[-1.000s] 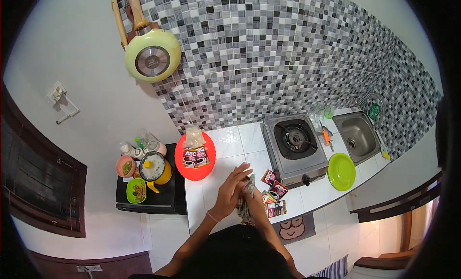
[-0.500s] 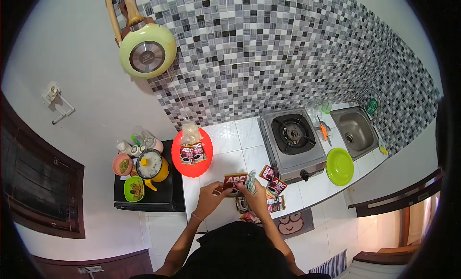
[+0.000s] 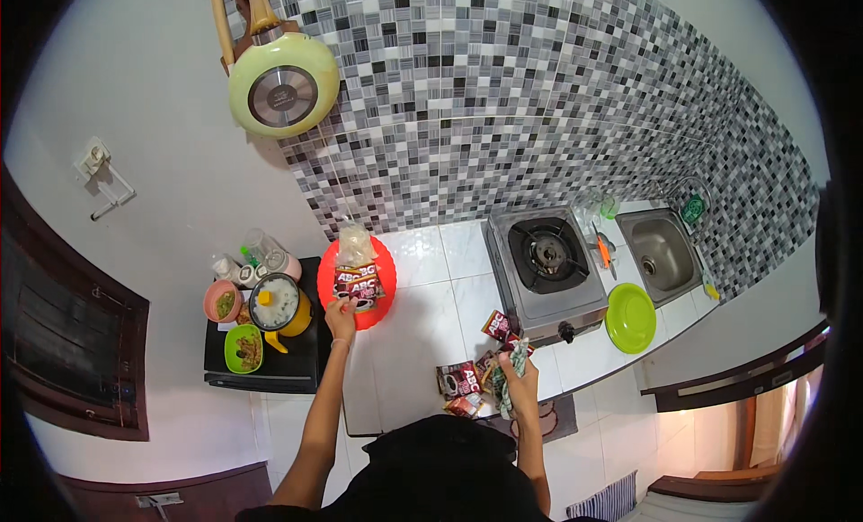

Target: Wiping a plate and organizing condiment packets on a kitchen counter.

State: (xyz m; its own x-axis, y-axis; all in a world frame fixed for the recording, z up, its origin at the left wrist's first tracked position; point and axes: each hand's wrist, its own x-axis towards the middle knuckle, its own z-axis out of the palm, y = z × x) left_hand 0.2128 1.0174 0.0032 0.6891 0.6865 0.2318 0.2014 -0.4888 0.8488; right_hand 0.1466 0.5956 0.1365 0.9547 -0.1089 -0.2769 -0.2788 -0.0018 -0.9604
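Observation:
My left hand [image 3: 341, 321] reaches over the red scalloped tray [image 3: 376, 319], fingers closed on the lower left corner of a dark red coffee sachet [image 3: 366, 293]. That sachet lies over other sachets, below a clear bag [image 3: 356, 247] of pale contents. In my right hand [image 3: 523, 387] is a crumpled green-and-white patterned cloth [image 3: 509, 378], above the counter's front edge. Beside it on the tiles lie several more sachets: a coffee sachet [image 3: 458, 380], a smaller red one [image 3: 464, 404] and another dark red one [image 3: 496, 325] near the stove. Cloth and hand partly cover some of them.
A single-burner stove [image 3: 550, 261] stands right of centre, with a green plate [image 3: 631, 319] and a sink [image 3: 661, 254] beyond. At left, a black cabinet [image 3: 261, 381] bears a yellow pot [image 3: 297, 317] and bowls. A pan [image 3: 283, 86] hangs on the wall.
My left hand has carried a coffee sachet from the front of the counter left to the red tray. My right hand, with the cloth, has moved right and down over the loose sachets.

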